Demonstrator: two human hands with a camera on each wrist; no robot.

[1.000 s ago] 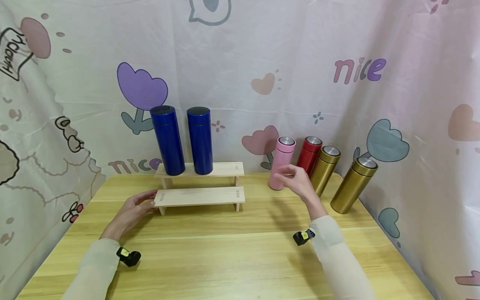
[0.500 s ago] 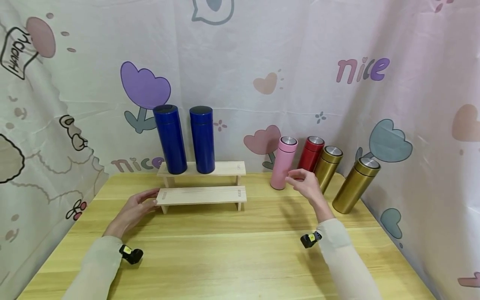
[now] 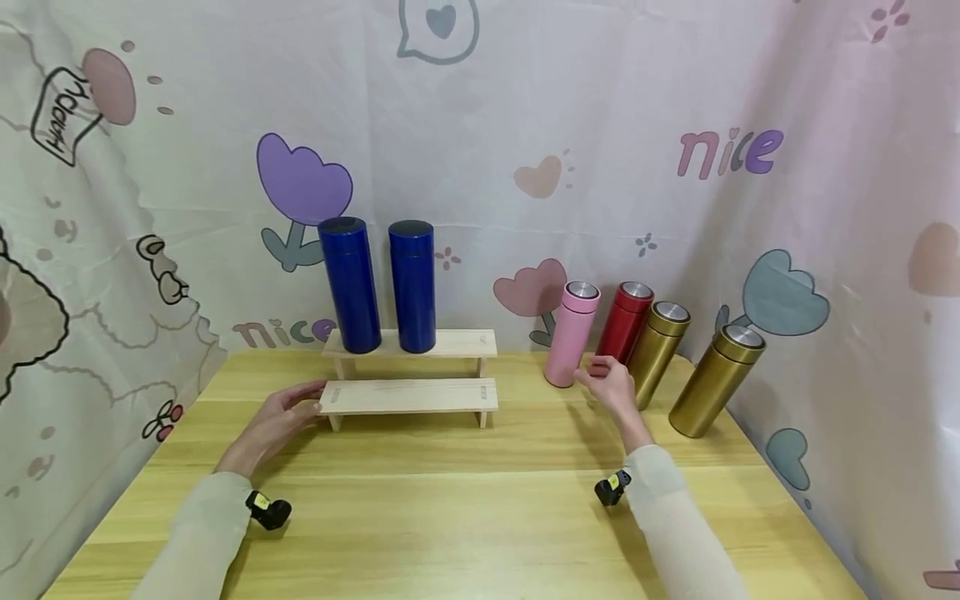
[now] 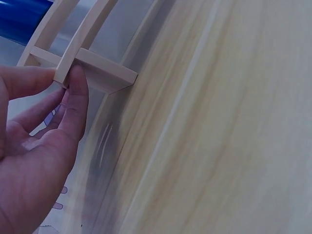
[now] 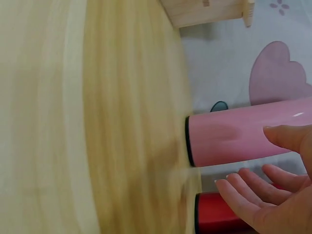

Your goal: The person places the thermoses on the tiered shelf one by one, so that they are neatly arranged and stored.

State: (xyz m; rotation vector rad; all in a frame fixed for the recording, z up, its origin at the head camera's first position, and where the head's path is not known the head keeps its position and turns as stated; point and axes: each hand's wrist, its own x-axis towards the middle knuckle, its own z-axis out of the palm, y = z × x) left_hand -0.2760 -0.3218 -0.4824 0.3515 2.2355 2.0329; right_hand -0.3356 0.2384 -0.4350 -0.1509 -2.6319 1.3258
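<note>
My left hand (image 3: 276, 423) pinches the left end of the lower board of a two-step wooden stand (image 3: 408, 397); in the left wrist view the thumb and fingertips (image 4: 78, 83) meet at the board's end. Two blue thermos flasks (image 3: 349, 287) stand upright on its upper step. To the right, a pink thermos flask (image 3: 572, 337) is upright on the table. Beside it is my right hand (image 3: 613, 389), fingers loosely bent, holding nothing. In the right wrist view, the thumb overlaps the pink flask (image 5: 234, 134), and the other fingers partly cover a red thermos flask (image 5: 219, 213); contact is unclear.
Two gold thermos flasks (image 3: 716, 383) stand right of the red one. A patterned curtain (image 3: 480, 125) hangs behind and at both sides of the wooden table (image 3: 450, 517). Each wrist wears a small black camera (image 3: 268, 510).
My right hand has shifted slightly right and lower, from in front of the pink flask to its right side. The left hand keeps its place at the stand. The head view has shifted slightly.
</note>
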